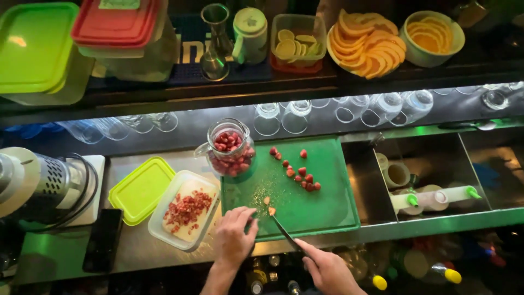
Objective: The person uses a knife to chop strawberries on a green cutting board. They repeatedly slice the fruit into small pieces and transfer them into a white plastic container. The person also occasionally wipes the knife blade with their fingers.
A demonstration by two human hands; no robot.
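Observation:
My right hand [326,269] grips a dark knife [285,231] whose tip meets a small cut strawberry piece [271,211] on the green cutting board [316,213]. My left hand [234,234] rests on the board's near left edge, fingers curled beside that piece and holding nothing I can see. A second cut piece [267,200] lies just above. Several whole strawberries [302,176] are scattered across the board's middle. A glass jar of strawberries [230,149] stands at the board's far left corner.
A clear tub of chopped strawberry bits [187,210] and its lime lid [142,189] lie left of the board; a phone [102,239] and blender base [38,183] are further left. Squeeze bottles [434,198] fill a well at right. Upturned glasses [297,116], sliced fruit [365,43] and lidded tubs [117,33] line the back.

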